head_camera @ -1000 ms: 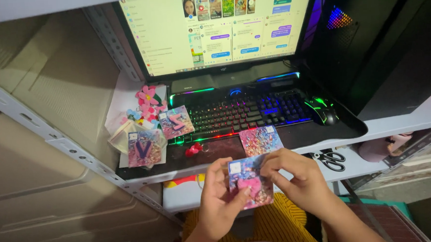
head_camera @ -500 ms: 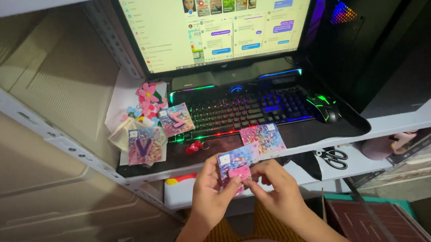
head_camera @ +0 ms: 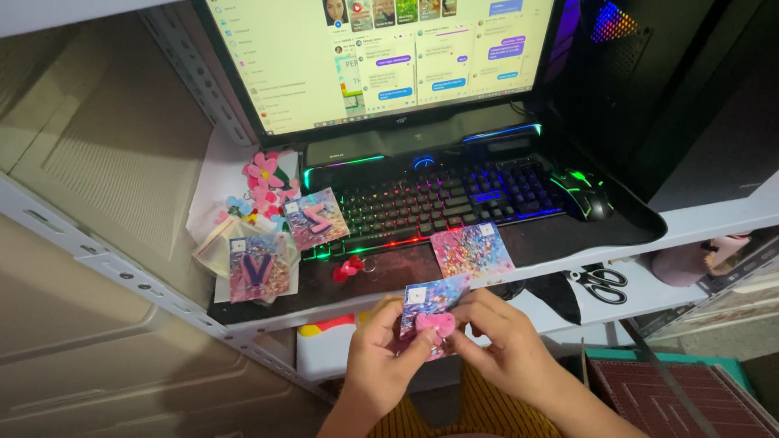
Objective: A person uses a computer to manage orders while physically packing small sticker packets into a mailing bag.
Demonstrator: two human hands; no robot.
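Her left hand (head_camera: 381, 357) and right hand (head_camera: 501, 346), low in the frame's centre, pinch 1 glittery card (head_camera: 431, 299) with a pink heart charm (head_camera: 437, 324) pressed on it, apparently mid-mounting, which calls for steady fingertip alignment below the keyboard (head_camera: 446, 198).

We see the left hand (head_camera: 381, 363) and right hand (head_camera: 501, 351) pinching a glittery card (head_camera: 429, 299) with a pink heart charm (head_camera: 436, 324). A lit keyboard (head_camera: 446, 198) sits beyond on the shelf, with scissors (head_camera: 604, 282) to the right.

pink piece (head_camera: 437, 324) now pressed onto glittery card (head_camera: 431, 303)
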